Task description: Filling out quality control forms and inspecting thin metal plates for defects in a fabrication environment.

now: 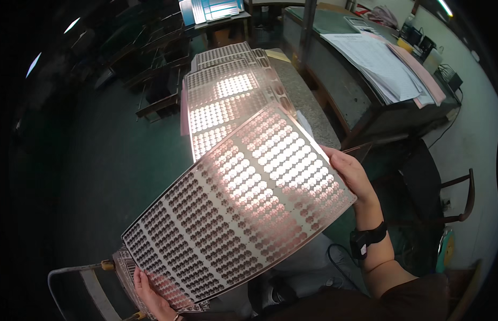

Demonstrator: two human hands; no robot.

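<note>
A large flat circuit board panel (227,214), covered in rows of round copper-coloured shapes, is held tilted in front of me. My right hand (350,171) grips its far right edge, the thumb on top and the other fingers mostly hidden behind it. At the near left corner, my left hand (150,297) is closed on the panel's edge, its fingers showing at the rim. Beyond it, more panels (222,77) with the same pattern lie overlapping on a bench (308,99). Light glares off the copper on both.
At lower left, more panels (123,262) rest by a metal-framed trolley (75,271). To the right stand a desk (361,115) with papers (374,64) and a dark chair (425,171). Dark racks (158,96) line the far left. A bright lit board (211,10) is at the back.
</note>
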